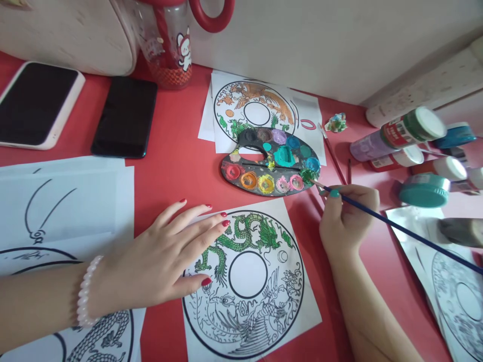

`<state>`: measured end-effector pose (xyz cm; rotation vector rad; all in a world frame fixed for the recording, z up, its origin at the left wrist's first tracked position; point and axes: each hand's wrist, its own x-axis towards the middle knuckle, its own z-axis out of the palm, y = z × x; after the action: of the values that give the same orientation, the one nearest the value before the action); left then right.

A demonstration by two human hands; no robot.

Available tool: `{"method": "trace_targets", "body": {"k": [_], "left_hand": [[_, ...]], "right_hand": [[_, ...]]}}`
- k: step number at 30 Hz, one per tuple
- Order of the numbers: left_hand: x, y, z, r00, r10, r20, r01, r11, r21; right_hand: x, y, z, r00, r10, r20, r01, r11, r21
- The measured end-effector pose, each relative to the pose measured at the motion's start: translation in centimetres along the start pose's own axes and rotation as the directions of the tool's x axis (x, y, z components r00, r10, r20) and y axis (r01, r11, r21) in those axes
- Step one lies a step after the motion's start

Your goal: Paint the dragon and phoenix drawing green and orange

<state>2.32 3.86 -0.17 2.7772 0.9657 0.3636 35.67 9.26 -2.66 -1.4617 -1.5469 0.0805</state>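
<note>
My right hand [349, 216] grips a blue-handled paintbrush [407, 232], its tip in the green paint at the right end of a dark, oval paint palette [247, 168]. Several wells of the palette hold colours such as red, orange, yellow, pink and blue. My left hand [166, 259] lies flat with fingers spread, its fingertips over the left edge of a paper with a round dragon-and-phoenix drawing [247, 332]. On that drawing the dragon is painted green, while the phoenix below is unpainted line work. Part of the drawing's left side is hidden under my fingers.
Behind the palette lies another round drawing [256, 95] with an orange phoenix. Paint bottles [413, 128] crowd the right side, near a thin red brush [334, 156]. At left are a black phone [124, 115], a white-framed device [37, 103], a clear cup [166, 45] and more papers [94, 196].
</note>
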Motion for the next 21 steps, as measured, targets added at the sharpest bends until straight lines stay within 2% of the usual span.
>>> {"method": "trace_targets", "body": {"k": [4, 10, 13, 18, 21], "left_hand": [[0.04, -0.01, -0.01, 1.000, 0.002, 0.001, -0.002, 1.000, 0.012], [0.17, -0.08, 0.16, 1.000, -0.001, 0.001, 0.001, 1.000, 0.000], [0.16, -0.01, 0.14, 1.000, -0.008, 0.009, 0.008, 1.000, -0.002], [0.11, 0.13, 0.07, 0.999, -0.047, 0.014, 0.048, 0.998, -0.047], [0.07, 0.11, 0.10, 0.999, -0.031, 0.015, 0.032, 0.999, -0.043]], "right_hand": [[0.05, -0.04, 0.05, 1.000, 0.005, -0.012, -0.005, 1.000, -0.018], [-0.02, -0.16, 0.08, 1.000, 0.028, -0.011, -0.028, 0.998, 0.055], [-0.05, -0.29, 0.18, 0.998, 0.033, -0.055, -0.029, 0.997, 0.066], [-0.02, -0.37, 0.25, 0.998, 0.045, -0.041, -0.043, 0.998, 0.037], [0.00, -0.30, 0.23, 0.997, 0.070, -0.020, -0.069, 0.997, 0.029]]}}
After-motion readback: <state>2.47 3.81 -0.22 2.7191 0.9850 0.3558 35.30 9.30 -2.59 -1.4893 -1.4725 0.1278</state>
